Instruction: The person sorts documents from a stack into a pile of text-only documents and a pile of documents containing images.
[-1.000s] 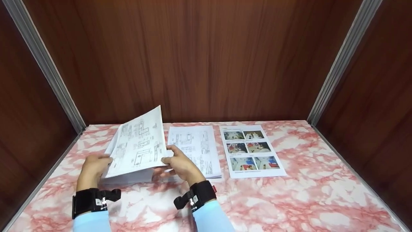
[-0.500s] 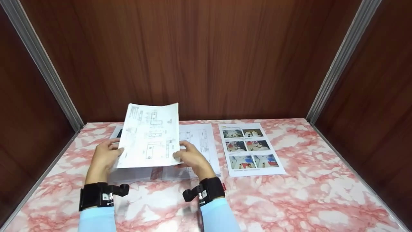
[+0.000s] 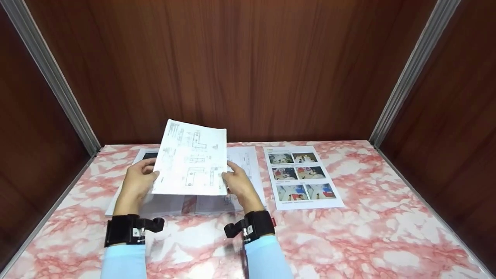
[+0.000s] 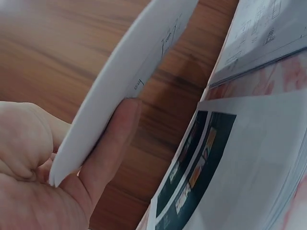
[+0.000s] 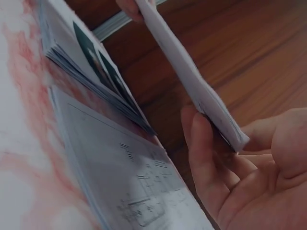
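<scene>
A thin stack of paper sheets [image 3: 190, 162] printed with technical drawings is held up above the table, its face tilted toward me. My left hand [image 3: 135, 180] pinches its left edge, thumb in front and fingers behind. On the opposite edge my right hand [image 3: 241, 185] grips it the same way. In the left wrist view the held stack [image 4: 110, 81] shows edge-on between thumb and fingers. Below lie two paper piles: one with dark pictures [image 4: 192, 167] at left, partly hidden, and one with drawings [image 5: 129, 167] at right.
To the right, a sheet with several colour photos [image 3: 304, 178] lies flat on the red-and-white marbled table [image 3: 372, 232]. Brown wood-grain panels [image 3: 248, 69] with metal corner posts [image 3: 410, 73] enclose the back and both sides.
Both hands have carried the held stack to the right, from over the left pile to between the two piles. Its slanted lower edge has become nearly level, and more of the left pile shows.
</scene>
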`<action>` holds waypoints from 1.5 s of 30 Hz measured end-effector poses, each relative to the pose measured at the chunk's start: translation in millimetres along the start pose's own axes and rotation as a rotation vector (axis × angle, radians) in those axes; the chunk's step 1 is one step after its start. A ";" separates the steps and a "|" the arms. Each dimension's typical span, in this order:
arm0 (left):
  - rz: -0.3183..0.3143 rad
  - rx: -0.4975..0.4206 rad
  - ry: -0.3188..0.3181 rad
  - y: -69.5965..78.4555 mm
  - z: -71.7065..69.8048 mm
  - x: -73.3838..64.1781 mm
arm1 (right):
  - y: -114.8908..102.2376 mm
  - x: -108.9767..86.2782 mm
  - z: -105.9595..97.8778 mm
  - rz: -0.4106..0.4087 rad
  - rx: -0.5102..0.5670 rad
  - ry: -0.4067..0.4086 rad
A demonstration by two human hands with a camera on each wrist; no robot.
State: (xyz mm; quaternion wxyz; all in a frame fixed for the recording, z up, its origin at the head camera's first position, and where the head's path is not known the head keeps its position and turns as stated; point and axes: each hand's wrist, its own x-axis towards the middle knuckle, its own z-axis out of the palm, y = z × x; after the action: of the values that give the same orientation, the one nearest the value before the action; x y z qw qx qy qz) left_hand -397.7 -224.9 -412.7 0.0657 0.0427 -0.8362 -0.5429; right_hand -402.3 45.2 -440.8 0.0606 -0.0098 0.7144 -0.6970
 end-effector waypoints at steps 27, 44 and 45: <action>-0.073 -0.067 -0.010 34.9 81.5 -18.0 | -20.8 -19.6 -96.2 -0.013 -0.222 0.140; -0.151 -0.011 -0.047 20.2 91.1 -15.9 | 10.3 -10.5 -116.3 -0.053 -0.315 0.205; -0.154 -0.009 -0.044 19.7 91.2 -15.5 | 11.4 -9.3 -115.6 -0.056 -0.312 0.203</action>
State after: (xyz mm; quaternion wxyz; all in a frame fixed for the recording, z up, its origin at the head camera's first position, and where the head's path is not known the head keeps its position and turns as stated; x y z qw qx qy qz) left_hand -396.7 -132.4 -432.3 0.0056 0.0949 -0.8291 -0.5509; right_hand -403.8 161.4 -449.1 -0.0334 0.0313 0.8157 -0.5767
